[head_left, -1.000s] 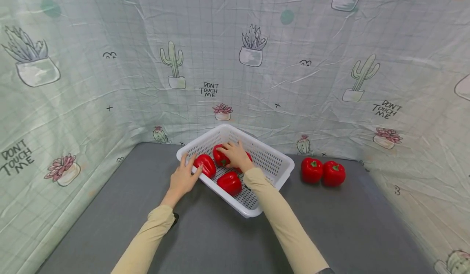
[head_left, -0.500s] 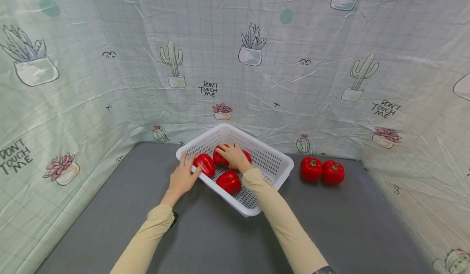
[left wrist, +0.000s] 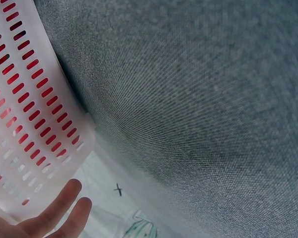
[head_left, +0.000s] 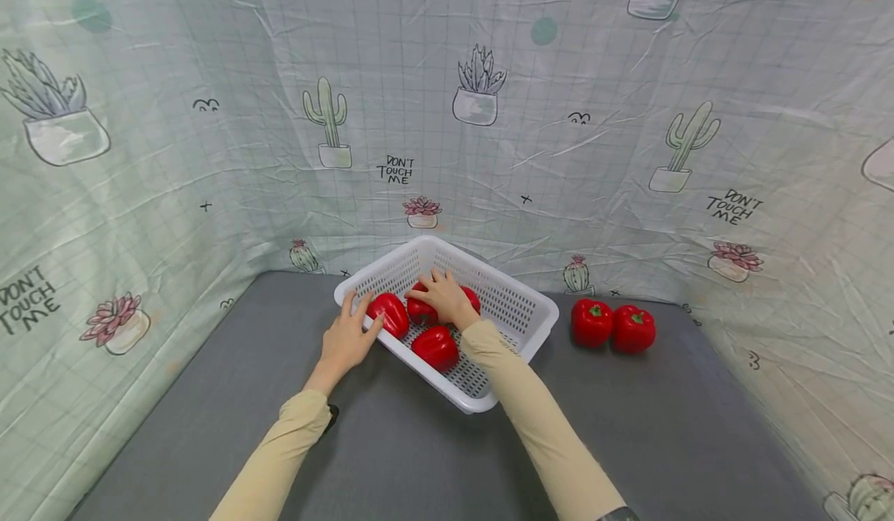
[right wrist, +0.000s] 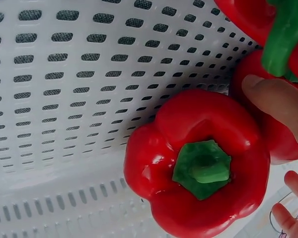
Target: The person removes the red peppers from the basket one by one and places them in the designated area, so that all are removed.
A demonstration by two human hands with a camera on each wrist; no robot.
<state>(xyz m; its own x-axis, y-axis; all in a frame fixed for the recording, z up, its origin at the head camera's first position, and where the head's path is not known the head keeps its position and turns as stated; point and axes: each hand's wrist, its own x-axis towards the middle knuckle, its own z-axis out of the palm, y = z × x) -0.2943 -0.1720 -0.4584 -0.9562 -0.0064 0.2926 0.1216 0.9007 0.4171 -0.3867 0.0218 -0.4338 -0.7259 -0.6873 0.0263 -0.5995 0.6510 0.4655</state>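
Apparently at the placing step, the right hand (head_left: 447, 297) holds a pepper (head_left: 422, 314) in the basket (head_left: 504, 301) at ten o'clock, the left hand (head_left: 347, 341) rests spread on the nine-o'clock rim, and the next move seems to require release.

Peppers (head_left: 435, 348) at the head view's centre and right are glossy red with green stems (right wrist: 211, 172); the central basket (head_left: 503, 296) is white, patterned with rows of slots. The desk (head_left: 391, 443) is dark grey, the sleeves (head_left: 538, 420) pale beige. Across the top, pale green-grey cloth (head_left: 391, 102) carries grid lines, green cacti (head_left: 326, 113), pink succulents (head_left: 422, 206) and black lettering (head_left: 396, 170).
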